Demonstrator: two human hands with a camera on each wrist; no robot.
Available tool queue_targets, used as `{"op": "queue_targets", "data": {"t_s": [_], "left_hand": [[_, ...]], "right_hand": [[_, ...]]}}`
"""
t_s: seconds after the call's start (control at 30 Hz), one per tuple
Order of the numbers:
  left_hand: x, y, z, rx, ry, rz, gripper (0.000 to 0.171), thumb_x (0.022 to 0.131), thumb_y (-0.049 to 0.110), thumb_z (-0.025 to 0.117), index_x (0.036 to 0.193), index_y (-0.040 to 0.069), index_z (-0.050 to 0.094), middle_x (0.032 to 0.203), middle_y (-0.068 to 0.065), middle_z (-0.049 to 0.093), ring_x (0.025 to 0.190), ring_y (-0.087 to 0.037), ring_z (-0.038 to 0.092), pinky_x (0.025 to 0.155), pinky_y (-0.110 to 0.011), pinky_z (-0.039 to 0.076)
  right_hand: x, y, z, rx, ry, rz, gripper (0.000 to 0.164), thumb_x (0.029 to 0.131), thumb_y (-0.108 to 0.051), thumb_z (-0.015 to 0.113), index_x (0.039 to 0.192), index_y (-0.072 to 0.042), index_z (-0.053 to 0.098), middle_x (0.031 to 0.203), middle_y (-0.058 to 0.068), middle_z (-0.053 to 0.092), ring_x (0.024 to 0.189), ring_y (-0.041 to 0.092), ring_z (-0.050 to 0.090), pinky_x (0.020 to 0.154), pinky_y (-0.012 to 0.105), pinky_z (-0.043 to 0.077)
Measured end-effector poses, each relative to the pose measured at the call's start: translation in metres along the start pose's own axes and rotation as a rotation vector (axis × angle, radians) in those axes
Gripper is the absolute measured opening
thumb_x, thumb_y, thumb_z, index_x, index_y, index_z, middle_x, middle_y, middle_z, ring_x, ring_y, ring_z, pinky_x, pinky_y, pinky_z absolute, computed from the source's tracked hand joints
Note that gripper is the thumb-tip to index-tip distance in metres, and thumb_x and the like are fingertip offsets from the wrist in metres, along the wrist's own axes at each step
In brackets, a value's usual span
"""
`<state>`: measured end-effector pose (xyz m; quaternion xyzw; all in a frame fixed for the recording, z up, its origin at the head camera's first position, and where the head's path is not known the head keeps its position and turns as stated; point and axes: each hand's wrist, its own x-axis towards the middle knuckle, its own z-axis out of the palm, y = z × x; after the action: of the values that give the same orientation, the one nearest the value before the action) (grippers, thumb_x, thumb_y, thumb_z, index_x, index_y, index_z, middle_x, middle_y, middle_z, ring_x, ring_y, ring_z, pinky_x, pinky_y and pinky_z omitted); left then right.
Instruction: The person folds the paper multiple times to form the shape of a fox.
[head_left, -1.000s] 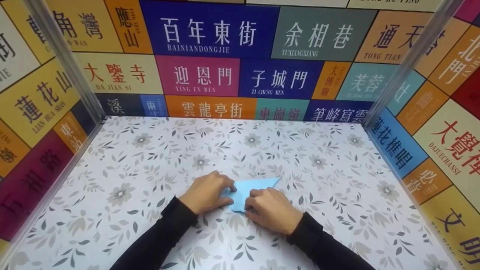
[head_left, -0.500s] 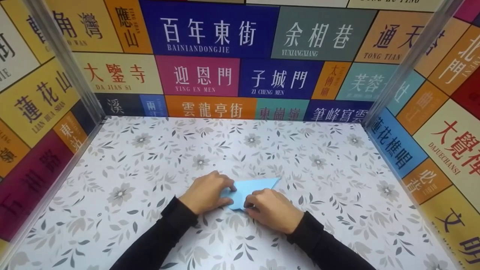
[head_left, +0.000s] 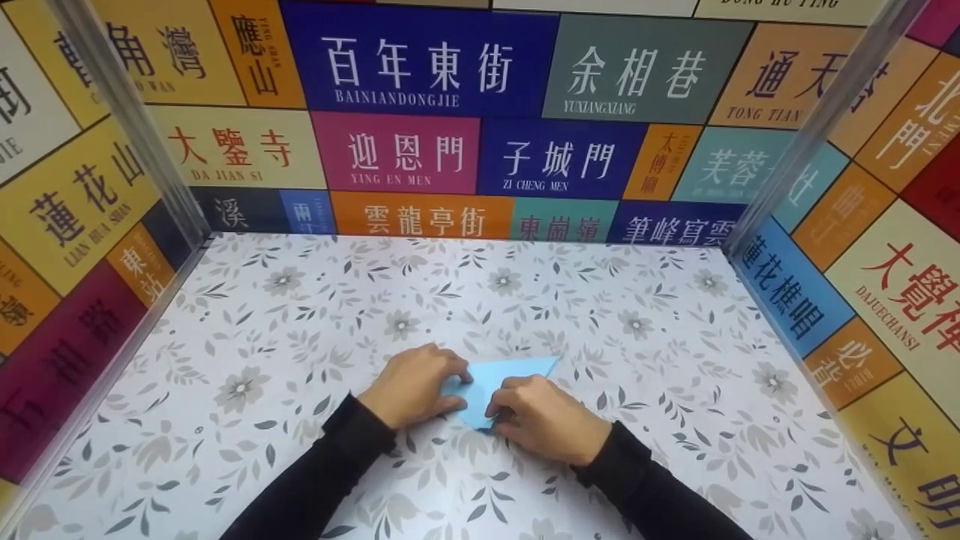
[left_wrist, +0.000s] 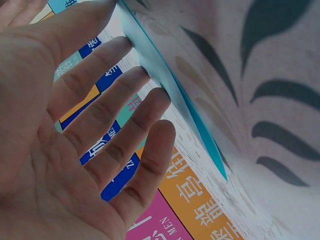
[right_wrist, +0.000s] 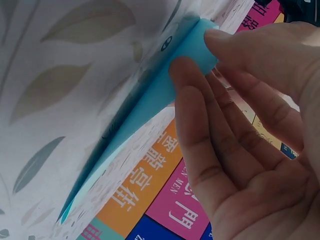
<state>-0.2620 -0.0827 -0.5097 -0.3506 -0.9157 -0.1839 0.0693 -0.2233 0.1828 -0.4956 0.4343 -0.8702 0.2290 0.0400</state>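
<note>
A folded light blue sheet of paper [head_left: 480,391] lies on the table in front of me, one pointed corner reaching to the far right. My left hand [head_left: 415,384] rests its fingertips on the sheet's left part; in the left wrist view its fingers are fairly straight against the paper [left_wrist: 165,75]. With thumb and fingers, my right hand [head_left: 551,420] pinches the near right edge. In the right wrist view a flap of the paper [right_wrist: 155,90] stands up off the table, with small dark printed marks beside it. The right hand hides part of the sheet.
The tabletop [head_left: 315,300] has a white covering with grey flowers and leaves. Panels of coloured blocks with Chinese lettering stand behind it, such as the back panel [head_left: 420,60], and on both sides. Clear strips [head_left: 161,157] run along the corners.
My right fingertips have shifted slightly left and towards me, and the paper's near edge has moved a little with them. The left hand stays almost where it was.
</note>
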Motion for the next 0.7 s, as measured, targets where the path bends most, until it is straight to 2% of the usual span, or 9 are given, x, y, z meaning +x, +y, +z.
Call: {"op": "queue_targets", "data": {"t_s": [0.2,0.43,0.7], "left_hand": [[0.0013,-0.0001,0.0001,0.006,-0.001,0.011,0.032,0.09,0.031,0.101,0.115,0.016,0.089,0.115,-0.003,0.088,0.103,-0.03,0.081,0.085,-0.048,0.068],[0.0004,-0.001,0.0019,0.024,0.007,-0.001,0.033,0.089,0.033,0.101,0.116,0.016,0.089,0.12,-0.003,0.087,0.107,-0.03,0.082,0.09,-0.048,0.069],[0.0023,0.0008,0.0009,0.048,0.004,-0.032,0.037,0.089,0.038,0.102,0.117,0.017,0.091,0.119,-0.004,0.084,0.104,-0.032,0.082,0.089,-0.049,0.07]], "right_hand": [[0.0007,-0.0009,-0.0006,0.012,0.001,0.0,0.013,0.094,-0.005,0.095,0.102,-0.01,0.086,0.099,0.003,0.083,0.092,0.015,0.08,0.084,0.028,0.068],[0.0005,-0.0012,0.0014,0.005,0.012,-0.002,0.01,0.097,-0.007,0.093,0.098,-0.012,0.084,0.097,0.002,0.081,0.087,0.013,0.077,0.078,0.024,0.065],[0.0032,0.0006,-0.0025,-0.007,0.016,0.059,0.009,0.098,-0.011,0.092,0.096,-0.014,0.084,0.096,-0.001,0.077,0.084,0.007,0.069,0.076,0.023,0.062]]}}
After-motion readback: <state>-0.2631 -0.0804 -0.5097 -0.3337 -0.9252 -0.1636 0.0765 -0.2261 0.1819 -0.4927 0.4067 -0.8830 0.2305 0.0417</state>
